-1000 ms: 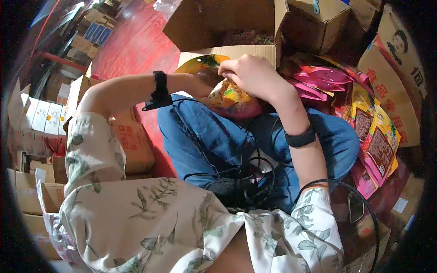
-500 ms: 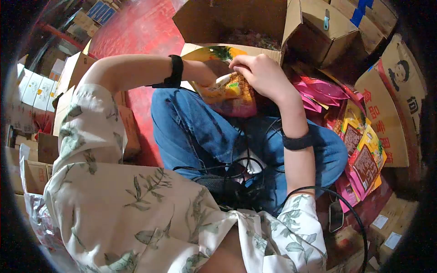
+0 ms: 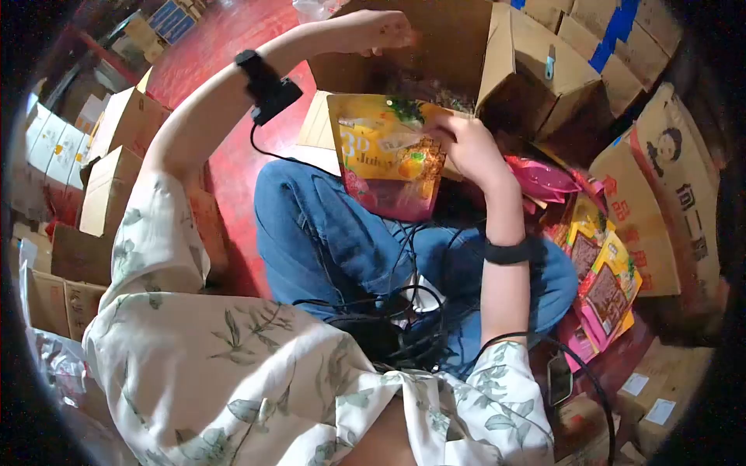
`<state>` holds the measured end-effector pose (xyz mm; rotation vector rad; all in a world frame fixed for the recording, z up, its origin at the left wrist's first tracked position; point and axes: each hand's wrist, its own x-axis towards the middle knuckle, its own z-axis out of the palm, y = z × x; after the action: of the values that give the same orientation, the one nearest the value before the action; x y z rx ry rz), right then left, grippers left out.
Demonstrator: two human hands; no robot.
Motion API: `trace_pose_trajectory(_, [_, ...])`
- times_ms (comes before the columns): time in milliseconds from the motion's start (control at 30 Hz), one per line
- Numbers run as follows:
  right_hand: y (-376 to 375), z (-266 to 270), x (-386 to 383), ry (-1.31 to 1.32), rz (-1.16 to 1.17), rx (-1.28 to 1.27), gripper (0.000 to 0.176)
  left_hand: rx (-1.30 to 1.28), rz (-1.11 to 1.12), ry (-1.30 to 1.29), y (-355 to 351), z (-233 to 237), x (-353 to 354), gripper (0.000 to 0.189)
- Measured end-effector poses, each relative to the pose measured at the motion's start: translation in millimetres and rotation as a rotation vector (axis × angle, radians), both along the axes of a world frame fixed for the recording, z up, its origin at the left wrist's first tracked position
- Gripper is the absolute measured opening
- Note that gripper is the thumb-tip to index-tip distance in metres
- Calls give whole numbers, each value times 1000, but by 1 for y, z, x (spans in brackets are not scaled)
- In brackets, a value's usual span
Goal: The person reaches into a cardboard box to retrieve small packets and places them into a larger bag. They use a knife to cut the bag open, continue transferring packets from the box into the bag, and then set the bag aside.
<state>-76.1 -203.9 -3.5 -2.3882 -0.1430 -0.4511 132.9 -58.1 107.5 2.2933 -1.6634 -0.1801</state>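
A yellow and pink printed pouch (image 3: 381,175) stands upright against my jeans, its lettered face toward me. My right hand (image 3: 468,147) pinches the pouch near its upper right edge with thumb and fingers. Raised away from the pouch, my left hand (image 3: 388,31) is over the open cardboard box (image 3: 420,46) in front of me. Motion smears its fingertips, so I cannot tell whether anything is in them. A pale flap of the box (image 3: 317,136) shows just left of the pouch.
Several yellow and pink pouches (image 3: 602,283) lie to my right, beside pink ones (image 3: 544,180). A cutter with a pale handle (image 3: 550,68) rests on a carton at the upper right. Black cables (image 3: 416,299) cross my lap. Cartons (image 3: 113,186) line the left side.
My left hand has left the pouch and moved up over the box. My right hand has kept its hold near the pouch's edge, and more of the pouch's front now shows.
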Motion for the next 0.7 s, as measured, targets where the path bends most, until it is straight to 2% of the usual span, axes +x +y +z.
trace_pose_trajectory(33, [0,-3,1,-12,16,35,20,-102,28,-136,-1,-5,4,36])
trace_pose_trajectory(133, [-1,-2,-3,-8,-6,52,20,-50,36,-515,7,-16,-10,42])
trace_pose_trajectory(200, [-2,-4,-2,38,-20,71,21,-207,-99,-302,7,-20,-48,29])
trace_pose_trajectory(233, [-3,-5,0,16,-14,64,22,-135,-58,-197,9,-25,-71,23])
trace_pose_trajectory(267, [-4,-6,2,1,-5,58,22,47,-60,-88,12,-30,-79,22])
trace_pose_trajectory(333, [-1,-9,0,-3,-5,45,23,179,-38,-80,15,-50,-81,23])
trace_pose_trajectory(367, [1,-9,0,1,-20,37,23,118,-137,-153,18,-57,-78,24])
trace_pose_trajectory(467, [1,0,-3,43,-48,33,20,-288,-562,-750,16,-54,-90,22])
trace_pose_trajectory(500, [0,-3,-3,20,-50,44,18,-250,-565,-716,21,-52,-93,23])
trace_pose_trajectory(600, [4,-1,-3,15,-46,58,17,303,-289,-258,19,-65,-85,27])
trace_pose_trajectory(633, [6,2,-4,25,-42,59,17,633,-181,-149,12,-64,-86,27])
trace_pose_trajectory(700, [9,7,-5,16,25,75,19,670,-271,1,17,-78,-81,28])
